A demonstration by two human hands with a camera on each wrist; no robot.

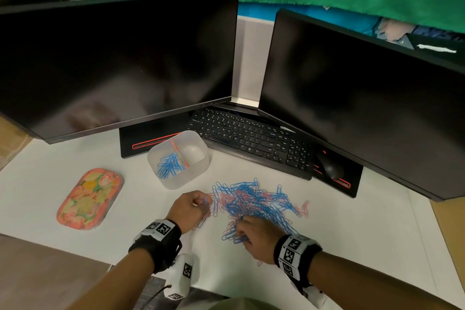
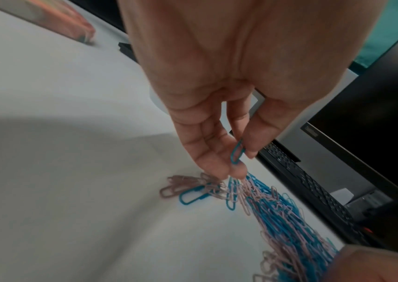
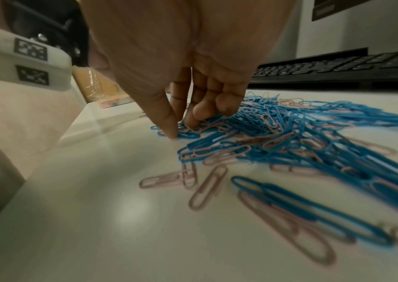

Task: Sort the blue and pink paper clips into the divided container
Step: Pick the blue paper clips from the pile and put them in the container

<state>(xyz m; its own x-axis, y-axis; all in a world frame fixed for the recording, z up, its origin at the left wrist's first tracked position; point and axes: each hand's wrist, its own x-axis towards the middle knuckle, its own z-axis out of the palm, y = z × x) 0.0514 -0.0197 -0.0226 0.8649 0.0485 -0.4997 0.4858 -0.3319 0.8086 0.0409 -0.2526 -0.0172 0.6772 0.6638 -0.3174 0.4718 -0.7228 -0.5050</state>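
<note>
Two dark monitors, the left monitor (image 1: pixel 118 63) and the right monitor (image 1: pixel 364 108), stand angled at the far side of a white desk (image 1: pixel 75 171), with a black keyboard (image 1: pixel 251 138) lying between and under them. A black mouse (image 1: pixel 331 167) sits just right of the keyboard. On the left of the desk lies a flowery oblong tin (image 1: pixel 89 199).

The divided container (image 1: pixel 198 168), a translucent tub, stands near the keyboard's left end. Its left compartment holds a cluster of blue clips; a few pink ones lie along the divider, and I cannot tell on which side.

The mixed pile of paper clips (image 1: pixel 251 201) is spread on the desk near the container, to its right and nearer the person.

Both forearms reach in from the near edge, each with a tagged wrist band. The left hand (image 1: pixel 188 209) hovers at the pile's left edge, palm down. The right hand (image 1: pixel 256 236) is lowered onto the pile's near side, knuckles up.

The left wrist view shows what the head view only hints at: thumb and fingers pinching a single blue clip (image 2: pixel 237 151), lifted clear of the desk. The right wrist view shows the right hand's thumb tip (image 3: pixel 172 131) and curled fingertips (image 3: pixel 199 114) pressed down among the clips; whether they have closed on one I cannot tell.
</note>
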